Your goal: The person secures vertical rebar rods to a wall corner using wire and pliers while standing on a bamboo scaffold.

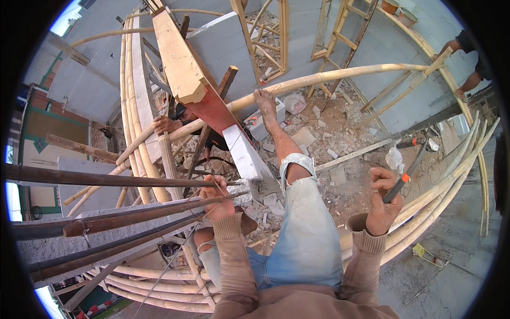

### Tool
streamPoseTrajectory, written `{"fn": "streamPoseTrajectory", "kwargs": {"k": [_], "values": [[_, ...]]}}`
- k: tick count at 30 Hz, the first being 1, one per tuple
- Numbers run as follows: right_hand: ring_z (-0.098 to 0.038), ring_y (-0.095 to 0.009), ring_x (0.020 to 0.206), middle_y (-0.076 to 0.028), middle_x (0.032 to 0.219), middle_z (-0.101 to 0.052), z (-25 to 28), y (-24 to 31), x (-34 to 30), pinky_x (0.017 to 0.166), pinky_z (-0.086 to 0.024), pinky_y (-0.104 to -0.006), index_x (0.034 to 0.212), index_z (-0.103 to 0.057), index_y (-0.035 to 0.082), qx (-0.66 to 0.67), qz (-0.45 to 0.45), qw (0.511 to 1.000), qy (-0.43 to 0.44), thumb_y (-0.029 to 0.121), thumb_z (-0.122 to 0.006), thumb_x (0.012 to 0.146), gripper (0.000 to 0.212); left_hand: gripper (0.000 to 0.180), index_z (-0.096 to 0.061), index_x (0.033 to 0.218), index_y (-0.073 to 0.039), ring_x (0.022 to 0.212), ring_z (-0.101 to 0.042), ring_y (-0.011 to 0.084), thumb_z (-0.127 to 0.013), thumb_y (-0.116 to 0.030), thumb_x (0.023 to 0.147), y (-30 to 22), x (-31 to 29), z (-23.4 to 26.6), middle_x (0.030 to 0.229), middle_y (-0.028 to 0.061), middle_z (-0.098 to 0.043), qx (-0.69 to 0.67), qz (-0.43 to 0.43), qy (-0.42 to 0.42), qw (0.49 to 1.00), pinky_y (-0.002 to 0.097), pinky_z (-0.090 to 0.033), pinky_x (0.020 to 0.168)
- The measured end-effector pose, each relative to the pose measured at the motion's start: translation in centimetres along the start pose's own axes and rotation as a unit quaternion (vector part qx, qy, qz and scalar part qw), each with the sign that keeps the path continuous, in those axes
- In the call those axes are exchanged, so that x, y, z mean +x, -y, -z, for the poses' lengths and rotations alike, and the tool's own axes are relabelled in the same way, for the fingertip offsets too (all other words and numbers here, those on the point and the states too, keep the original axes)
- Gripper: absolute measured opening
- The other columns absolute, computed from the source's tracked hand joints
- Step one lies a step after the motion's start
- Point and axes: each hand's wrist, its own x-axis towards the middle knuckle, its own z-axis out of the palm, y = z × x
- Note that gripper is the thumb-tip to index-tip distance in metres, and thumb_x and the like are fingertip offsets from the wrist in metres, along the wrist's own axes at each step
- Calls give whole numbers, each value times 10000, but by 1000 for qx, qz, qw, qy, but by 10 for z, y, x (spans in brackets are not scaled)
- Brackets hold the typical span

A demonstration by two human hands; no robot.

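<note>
Grey block walls [393, 48] stand around a dirt floor [340, 125] full of broken bits, with a long bamboo pole [319, 80] across it. The dark metal bars [143, 215] lie on the person's left, stretching sideways, ends by the nearer left hand [217, 201], whose fingers curl at a thin wire [223, 191], though I can't tell if they grip it. Farther off, the right hand [383, 206] holds a dark tool [399, 186] with orange bits.

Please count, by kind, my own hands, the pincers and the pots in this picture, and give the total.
Your hands: 2 (left hand, right hand)
Pincers: 1
Pots: 2
Total: 5
</note>
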Motion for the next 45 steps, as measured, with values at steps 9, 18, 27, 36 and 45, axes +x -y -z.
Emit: {"fn": "streamPoseTrajectory", "kwargs": {"k": [9,18,27,36,45], "values": [[-548,-353,1063,-166,1139,-608,98,77,-34,849,-466,-442,806,-661,16,-345,-79,818,453,-65,-549,592,255,342,-608,1172,-3,872,-560,211,-587,-278,971,-1,2,-7,956,122,-653,25,-2,18,1000,318,-449,770],[-574,-357,1062,-150,1225,-536,25,-25,-75,895,-474,-448,862,-676,15,-217,-118,834,494,23,-612,733,144,371,-585,1211,1,894,-545,223,-540,-297,996,-1,3,3,984,136,-646,25,7,24,999,343,-439,810],[-574,-363,1037,-139,1271,-537,14,-16,-46,873,-486,-427,928,-653,-1,-238,5,886,399,-39,-585,680,259,377,-657,1145,12,912,-572,229,-704,-257,884,-2,1,3,1009,114,-674,-7,9,1,1000,347,-456,775],[-71,-428,1476,-91,1611,-178,-119,-28,61,1168,-70,-609,1409,-509,248,-485,448,709,247,167,-620,817,607,367,-670,1136,13,906,-581,233,-705,-252,885,-3,1,-2,1029,108,-682,40,0,22,999,338,-455,766],[-385,-357,1330,-178,1523,-324,-166,-47,90,1094,-313,-520,1226,-598,132,-247,458,803,291,69,-653,741,492,338,-694,1112,-24,880,-587,210,-692,-283,894,1,0,-1,1079,74,-688,51,-31,9,998,343,-452,746]]}}
